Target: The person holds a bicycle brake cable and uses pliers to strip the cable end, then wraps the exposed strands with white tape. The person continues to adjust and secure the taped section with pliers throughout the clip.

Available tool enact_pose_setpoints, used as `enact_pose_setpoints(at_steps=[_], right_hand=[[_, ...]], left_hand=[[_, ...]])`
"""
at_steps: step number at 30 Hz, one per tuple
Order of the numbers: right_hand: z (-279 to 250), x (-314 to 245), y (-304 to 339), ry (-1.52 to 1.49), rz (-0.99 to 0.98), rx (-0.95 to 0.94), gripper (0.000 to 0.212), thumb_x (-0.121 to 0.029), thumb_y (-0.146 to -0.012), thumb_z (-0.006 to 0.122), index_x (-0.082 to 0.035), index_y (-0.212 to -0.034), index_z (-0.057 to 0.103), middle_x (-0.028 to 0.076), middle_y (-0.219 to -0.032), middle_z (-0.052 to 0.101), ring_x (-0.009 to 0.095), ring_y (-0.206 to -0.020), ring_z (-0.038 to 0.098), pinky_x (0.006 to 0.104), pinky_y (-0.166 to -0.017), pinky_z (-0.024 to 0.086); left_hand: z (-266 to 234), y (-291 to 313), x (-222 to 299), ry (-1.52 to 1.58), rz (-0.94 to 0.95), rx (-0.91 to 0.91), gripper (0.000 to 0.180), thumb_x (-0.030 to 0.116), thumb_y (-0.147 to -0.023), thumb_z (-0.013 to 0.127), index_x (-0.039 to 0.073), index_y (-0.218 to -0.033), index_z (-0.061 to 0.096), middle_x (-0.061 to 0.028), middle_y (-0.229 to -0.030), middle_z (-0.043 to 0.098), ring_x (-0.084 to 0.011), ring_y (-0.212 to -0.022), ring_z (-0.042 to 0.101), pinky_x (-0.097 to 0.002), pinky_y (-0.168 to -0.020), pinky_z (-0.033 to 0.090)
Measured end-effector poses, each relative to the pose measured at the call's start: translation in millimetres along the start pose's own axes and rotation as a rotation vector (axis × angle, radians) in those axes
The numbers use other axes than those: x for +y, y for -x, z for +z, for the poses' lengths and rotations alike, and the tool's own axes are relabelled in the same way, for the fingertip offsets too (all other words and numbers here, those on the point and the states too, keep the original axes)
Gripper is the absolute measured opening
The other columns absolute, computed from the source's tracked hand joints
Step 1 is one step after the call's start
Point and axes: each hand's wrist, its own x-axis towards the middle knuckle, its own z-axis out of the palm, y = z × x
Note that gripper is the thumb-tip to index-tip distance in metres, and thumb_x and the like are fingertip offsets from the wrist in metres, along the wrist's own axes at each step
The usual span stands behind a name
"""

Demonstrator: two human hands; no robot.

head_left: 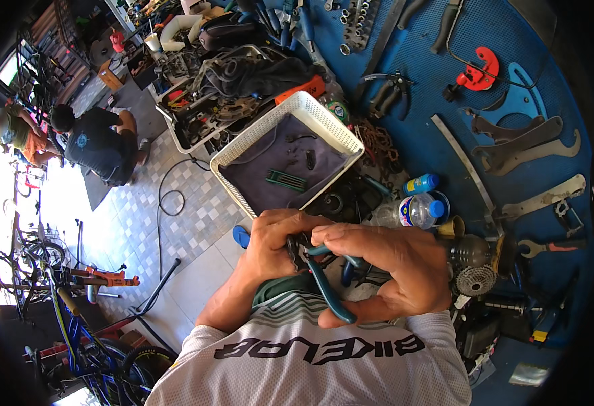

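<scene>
My right hand [408,267] is wrapped around a pair of pliers [330,294] with dark green handles, which stand spread apart. Close against the plier jaws, my left hand [270,243] grips a small dark part [298,256]; its kind is hard to make out, partly covered by fingers. Just beyond my hands sits a white plastic basket [243,147] lined with a dark grey cloth [259,154]. On that cloth lie a green folding multi-tool [286,180], a small black piece [310,160] and a dark curved piece [301,137].
Right of my hands stand a clear plastic bottle [415,211] and a sprocket cassette [476,279]. Tools hang on a blue board [439,155]. A cluttered tray [195,139] lies behind the basket. At left are bicycles [74,325] and two people [101,149] crouching.
</scene>
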Motion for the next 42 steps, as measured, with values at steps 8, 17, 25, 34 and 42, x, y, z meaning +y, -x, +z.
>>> enact_pose_setpoints(at_steps=[8,17,25,34,42], right_hand=[[-2,1,0,-0.049,-0.008,-0.016,0.081,-0.030,-0.072,0.100,0.012,-0.126,0.057,0.029,-0.116,0.072,0.039,-0.107,0.076,0.0429,-0.090,0.065],[4,0,0,0.007,-0.046,0.027,0.076,-0.033,-0.075,0.098,0.012,-0.123,0.058,0.031,-0.111,0.074,0.037,-0.104,0.077,0.0415,-0.085,0.066],[7,0,3,-0.019,-0.036,0.069,0.063,-0.025,-0.087,0.088,0.014,-0.129,0.061,0.026,-0.115,0.074,0.033,-0.103,0.078,0.0378,-0.080,0.067],[3,-2,0,0.025,-0.027,0.046,0.069,-0.032,-0.076,0.097,0.011,-0.117,0.062,0.030,-0.107,0.075,0.034,-0.098,0.079,0.0386,-0.079,0.067],[8,0,0,0.034,-0.049,0.072,0.066,-0.029,-0.077,0.097,0.011,-0.118,0.063,0.031,-0.110,0.075,0.033,-0.098,0.079,0.0376,-0.079,0.067]], left_hand=[[1,0,0,-0.057,0.058,0.021,0.036,0.011,-0.072,0.086,-0.001,-0.104,0.076,-0.0133,-0.098,0.080,-0.0314,-0.085,0.078,-0.0383,-0.076,0.060],[2,0,-3,-0.008,-0.009,-0.008,0.036,0.013,-0.071,0.086,0.001,-0.104,0.077,-0.0111,-0.098,0.080,-0.0304,-0.086,0.079,-0.0382,-0.076,0.060],[2,-2,-3,0.008,-0.014,-0.001,0.034,0.013,-0.073,0.086,0.001,-0.104,0.077,-0.0115,-0.099,0.080,-0.0298,-0.086,0.079,-0.0378,-0.076,0.060],[7,-7,-5,-0.050,0.071,0.059,0.019,0.010,-0.083,0.082,0.000,-0.098,0.077,-0.0098,-0.089,0.080,-0.0202,-0.066,0.074,-0.0295,-0.058,0.055],[8,-5,-7,-0.030,0.051,0.078,0.018,0.009,-0.083,0.084,0.000,-0.098,0.078,-0.0083,-0.085,0.079,-0.0191,-0.065,0.073,-0.0290,-0.057,0.054]])
